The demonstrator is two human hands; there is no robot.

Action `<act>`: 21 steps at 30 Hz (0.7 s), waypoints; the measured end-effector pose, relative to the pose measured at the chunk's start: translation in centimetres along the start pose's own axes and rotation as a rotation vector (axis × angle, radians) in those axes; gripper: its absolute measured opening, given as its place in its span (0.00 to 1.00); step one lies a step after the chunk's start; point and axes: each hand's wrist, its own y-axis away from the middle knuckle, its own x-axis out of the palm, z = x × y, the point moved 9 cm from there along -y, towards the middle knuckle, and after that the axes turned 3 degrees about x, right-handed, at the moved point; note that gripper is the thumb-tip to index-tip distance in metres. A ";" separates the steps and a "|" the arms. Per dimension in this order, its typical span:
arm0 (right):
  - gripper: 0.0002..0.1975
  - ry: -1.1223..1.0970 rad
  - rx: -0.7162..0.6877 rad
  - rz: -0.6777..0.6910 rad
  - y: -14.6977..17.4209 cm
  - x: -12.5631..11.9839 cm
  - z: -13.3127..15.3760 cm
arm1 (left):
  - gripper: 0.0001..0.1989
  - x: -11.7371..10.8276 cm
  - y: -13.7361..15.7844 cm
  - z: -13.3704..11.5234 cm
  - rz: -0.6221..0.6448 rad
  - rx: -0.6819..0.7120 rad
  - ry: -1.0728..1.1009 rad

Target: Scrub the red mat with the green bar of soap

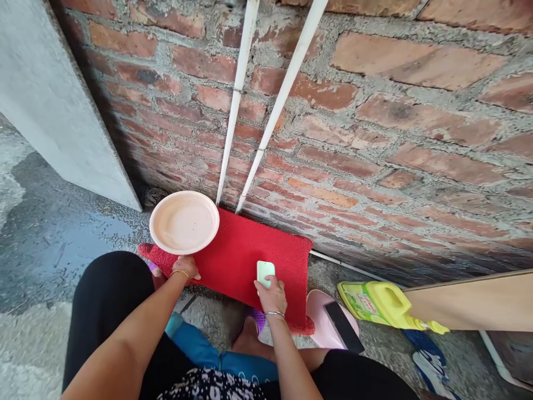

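A red mat [250,250] with fuzzy edges lies spread out in front of me, its left end curled to show a shaggy side. My left hand [187,268] is closed on the mat's near edge, just below a pale pink basin [185,222] that rests on the mat's left part. Against the flat red surface, right of centre, my right hand [272,294] grips a pale green scrub brush [265,270]. The brush's underside is hidden against the mat.
A brick wall [325,166] with two white pipes [270,116] rises behind the mat. At right are a pink stool top [320,319] bearing a black phone [343,328], a yellow detergent jug [378,303] and a shoe [431,366]. A grey slab [70,111] leans at left by wet floor.
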 end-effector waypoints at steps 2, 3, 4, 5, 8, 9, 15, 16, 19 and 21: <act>0.15 0.017 -0.111 0.022 1.1 1.1 3.4 | 0.38 0.0 0.1 -0.1 0.010 0.006 -0.008; 0.15 0.029 -0.160 0.036 1.6 1.7 4.9 | 0.39 0.0 0.1 -0.1 0.009 0.007 -0.012; 0.16 0.040 -0.196 0.048 2.0 2.1 6.0 | 0.41 0.0 0.2 -0.1 0.005 0.007 -0.012; 0.16 0.049 -0.219 0.059 2.2 2.4 6.7 | 0.42 -0.1 0.2 -0.1 -0.001 0.006 -0.010; 0.15 0.050 -0.178 0.070 1.8 2.1 5.3 | 0.42 -0.2 0.3 0.0 -0.009 -0.001 0.008; 0.15 0.040 -0.132 0.064 1.3 1.6 4.0 | 0.42 -0.2 0.3 0.0 -0.009 -0.002 0.012; 0.17 -0.053 0.142 0.009 -0.6 -0.8 -2.4 | 0.39 0.0 0.2 0.1 0.004 -0.026 0.026; 0.17 -0.056 0.122 0.001 -0.5 -0.6 -1.8 | 0.39 0.0 0.2 0.2 0.005 -0.029 0.029; 0.17 -0.038 -0.062 -0.012 0.4 0.7 2.9 | 0.38 -0.1 0.2 0.0 0.002 -0.020 0.027; 0.15 -0.027 -0.214 -0.002 1.5 2.1 6.8 | 0.39 -0.2 0.3 0.0 0.001 -0.017 0.018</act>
